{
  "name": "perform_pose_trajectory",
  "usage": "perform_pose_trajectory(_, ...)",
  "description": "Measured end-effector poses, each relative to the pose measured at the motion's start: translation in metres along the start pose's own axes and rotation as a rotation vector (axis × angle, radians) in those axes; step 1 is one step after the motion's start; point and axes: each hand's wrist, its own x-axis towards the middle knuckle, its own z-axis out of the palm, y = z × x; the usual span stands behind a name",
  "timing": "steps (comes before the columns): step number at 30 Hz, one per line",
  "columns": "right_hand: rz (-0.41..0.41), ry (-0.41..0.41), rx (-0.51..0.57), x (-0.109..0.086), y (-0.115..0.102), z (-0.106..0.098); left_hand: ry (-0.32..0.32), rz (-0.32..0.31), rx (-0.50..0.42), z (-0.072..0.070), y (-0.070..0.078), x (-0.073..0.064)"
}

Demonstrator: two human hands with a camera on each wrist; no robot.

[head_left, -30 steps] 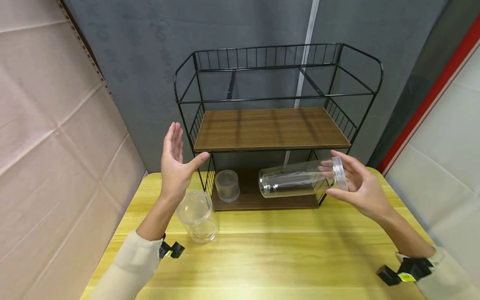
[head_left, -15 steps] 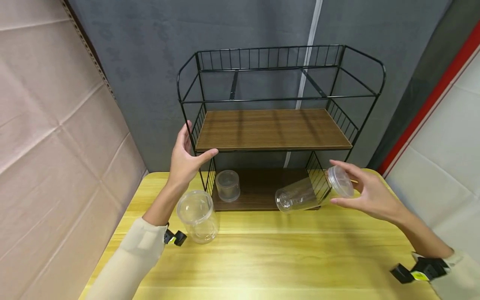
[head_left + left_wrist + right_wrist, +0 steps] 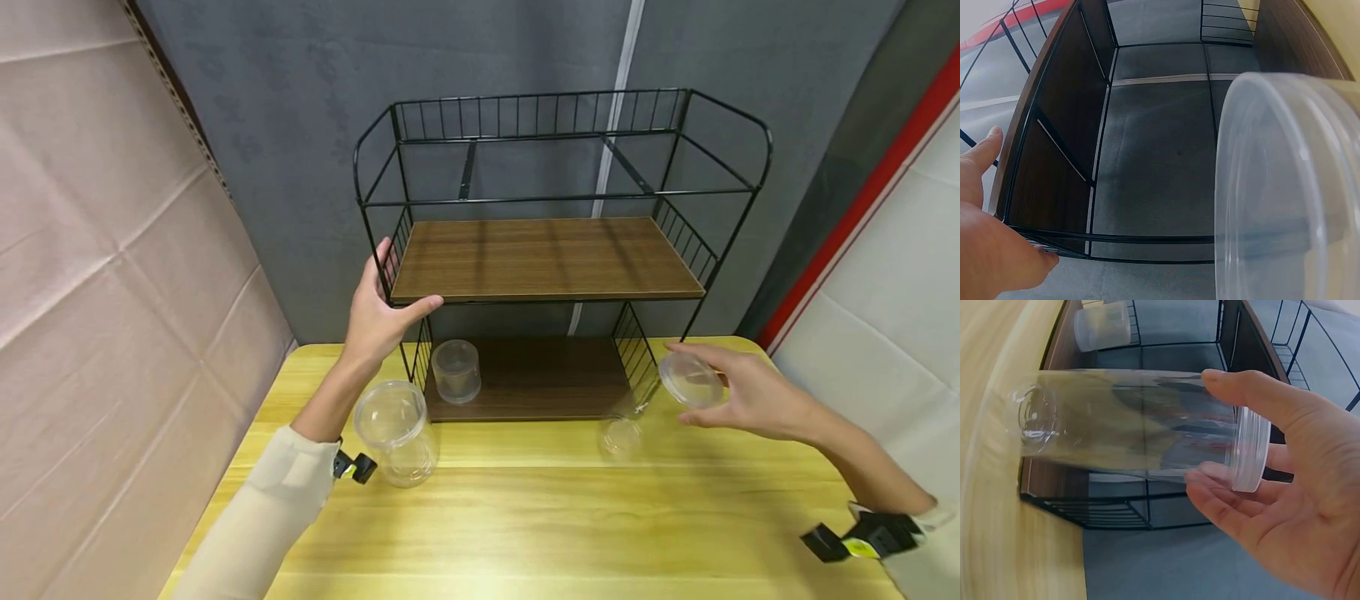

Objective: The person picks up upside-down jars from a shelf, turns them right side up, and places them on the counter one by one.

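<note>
My right hand (image 3: 757, 396) holds a tall clear plastic jar (image 3: 1135, 419) near its ridged lid (image 3: 692, 379), thumb on one side and fingers on the other. The jar's base (image 3: 621, 436) is low, by the front right corner of the rack's bottom shelf; whether it touches the table cannot be told. My left hand (image 3: 377, 321) rests against the left side of the black wire rack (image 3: 551, 197). Its fingers lie along the side wires and its thumb (image 3: 988, 150) reaches across the front of the middle shelf (image 3: 547, 258).
A small frosted jar (image 3: 456, 372) stands at the left of the bottom shelf (image 3: 547, 375). A wide clear jar (image 3: 396, 433) stands on the wooden table (image 3: 517, 517), in front of the rack's left corner. Grey cloth (image 3: 510, 50) hangs behind.
The tall jar has swung from nearly level to tilted, lid up, as the right hand moved lower and right. My left hand has moved right, onto the rack's side.
</note>
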Motion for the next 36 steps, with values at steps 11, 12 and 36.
perform_pose_trajectory(11,0.038,-0.119,0.019,-0.012,0.018,0.002,0.005,-0.003,0.067,0.002,-0.001,0.001)
perform_pose_trajectory(12,0.042,-0.123,0.019,-0.013,0.019,0.003,0.006,-0.001,0.065,0.002,-0.001,0.001)
perform_pose_trajectory(36,0.108,-0.205,0.079,-0.009,0.015,0.009,0.002,-0.004,0.033,0.004,-0.004,0.000)
